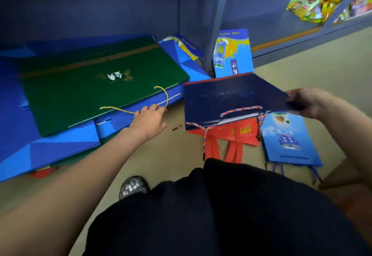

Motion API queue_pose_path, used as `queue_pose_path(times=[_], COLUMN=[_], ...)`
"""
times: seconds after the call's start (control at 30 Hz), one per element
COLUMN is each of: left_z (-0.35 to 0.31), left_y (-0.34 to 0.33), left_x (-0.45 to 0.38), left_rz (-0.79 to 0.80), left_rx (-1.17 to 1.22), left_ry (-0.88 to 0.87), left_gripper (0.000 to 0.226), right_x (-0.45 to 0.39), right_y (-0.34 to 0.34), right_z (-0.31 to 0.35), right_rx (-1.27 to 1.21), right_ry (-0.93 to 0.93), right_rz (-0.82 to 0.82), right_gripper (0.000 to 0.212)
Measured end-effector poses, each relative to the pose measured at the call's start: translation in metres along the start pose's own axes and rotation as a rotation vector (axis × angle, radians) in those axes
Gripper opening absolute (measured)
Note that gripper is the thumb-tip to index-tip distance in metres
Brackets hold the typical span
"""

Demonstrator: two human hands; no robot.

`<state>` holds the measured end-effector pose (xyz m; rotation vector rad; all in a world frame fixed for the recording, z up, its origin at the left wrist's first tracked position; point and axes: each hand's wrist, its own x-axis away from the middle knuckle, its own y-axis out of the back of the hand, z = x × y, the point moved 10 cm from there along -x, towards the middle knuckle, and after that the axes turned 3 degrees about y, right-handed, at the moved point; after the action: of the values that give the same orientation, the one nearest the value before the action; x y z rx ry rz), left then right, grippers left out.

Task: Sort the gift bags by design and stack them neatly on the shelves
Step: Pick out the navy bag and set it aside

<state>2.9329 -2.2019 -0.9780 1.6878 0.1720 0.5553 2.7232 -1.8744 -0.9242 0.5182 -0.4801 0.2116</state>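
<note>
The right hand (308, 102) pinches one navy bag (231, 96) by its right corner — long axis running 9 to 3 o'clock. The left hand (150, 121), fingers loosely curled, touches the gold cord of one green bag (96, 82) at 10 o'clock, lying on the blue bags (50, 147) — count unclear. Two light-blue bags (289, 141) show.

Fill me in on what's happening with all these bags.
A person is sorting flat gift bags on the floor by a shelf. The right hand holds a navy bag in the air by its edge. The left hand reaches toward the gold cord of the green bag lying on blue bags.
</note>
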Motion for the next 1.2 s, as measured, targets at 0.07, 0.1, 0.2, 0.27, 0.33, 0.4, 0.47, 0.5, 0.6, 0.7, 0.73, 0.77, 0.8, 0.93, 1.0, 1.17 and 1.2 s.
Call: queue_pose_path(times=[0.07, 0.1, 0.2, 0.27, 0.33, 0.4, 0.47, 0.5, 0.6, 0.7, 0.73, 0.77, 0.8, 0.93, 1.0, 1.17, 1.2], left_z=[0.000, 0.000, 0.005, 0.012, 0.020, 0.033, 0.057, 0.074, 0.131, 0.186, 0.200, 0.211, 0.220, 0.242, 0.245, 0.237, 0.233], left_y=[0.005, 0.009, 0.026, 0.039, 0.052, 0.063, 0.068, 0.067, 0.050, 0.029, 0.023, 0.016, 0.012, 0.000, -0.004, -0.013, -0.012], left_x=[0.009, 0.012, 0.024, 0.037, 0.059, 0.086, 0.112, 0.126, 0.168, 0.202, 0.211, 0.219, 0.226, 0.240, 0.244, 0.264, 0.272], left_rz=[-0.021, -0.033, -0.049, -0.020, 0.030, 0.102, 0.159, 0.179, 0.216, 0.172, 0.153, 0.144, 0.142, 0.173, 0.200, 0.258, 0.274], left_rx=[0.037, 0.076, 0.378, 0.681, 1.007, 1.176, 1.179, 1.150, 1.113, 1.240, 1.313, 1.380, 1.426, 1.434, 1.390, 1.482, 1.551], left_ry=[0.012, 0.013, 0.064, 0.138, 0.221, 0.286, 0.330, 0.362, 0.501, 0.645, 0.684, 0.715, 0.731, 0.696, 0.681, 0.649, 0.638], left_gripper=[0.049, 0.048, 0.045, 0.041, 0.038, 0.042, 0.049, 0.052, 0.058, 0.061, 0.063, 0.063, 0.063, 0.057, 0.057, 0.050, 0.042], right_x=[0.014, 0.017, 0.037, 0.055, 0.075, 0.098, 0.124, 0.139, 0.188, 0.236, 0.251, 0.265, 0.278, 0.317, 0.329, 0.367, 0.377], right_y=[0.003, 0.005, 0.001, -0.010, -0.028, -0.055, -0.093, -0.116, -0.190, -0.257, -0.273, -0.290, -0.303, -0.336, -0.340, -0.334, -0.332], right_z=[-0.001, 0.001, 0.020, 0.042, 0.072, 0.103, 0.129, 0.141, 0.177, 0.202, 0.207, 0.209, 0.212, 0.219, 0.223, 0.225, 0.223], right_rx=[0.028, 0.006, -0.128, -0.176, -0.182, -0.161, -0.141, -0.116, -0.039, -0.015, -0.010, 0.001, 0.008, 0.051, 0.032, -0.075, -0.068], right_ry=[-0.047, -0.063, -0.074, -0.042, 0.027, 0.097, 0.148, 0.187, 0.314, 0.383, 0.393, 0.402, 0.417, 0.481, 0.494, 0.514, 0.526], right_rz=[0.045, 0.054, 0.073, 0.103, 0.146, 0.216, 0.316, 0.375, 0.533, 0.701, 0.749, 0.796, 0.839, 1.015, 1.040, 1.042, 1.064], right_gripper=[0.026, 0.028, 0.029, 0.025, 0.025, 0.028, 0.029, 0.030, 0.031, 0.028, 0.028, 0.028, 0.029, 0.029, 0.026, 0.027, 0.029])
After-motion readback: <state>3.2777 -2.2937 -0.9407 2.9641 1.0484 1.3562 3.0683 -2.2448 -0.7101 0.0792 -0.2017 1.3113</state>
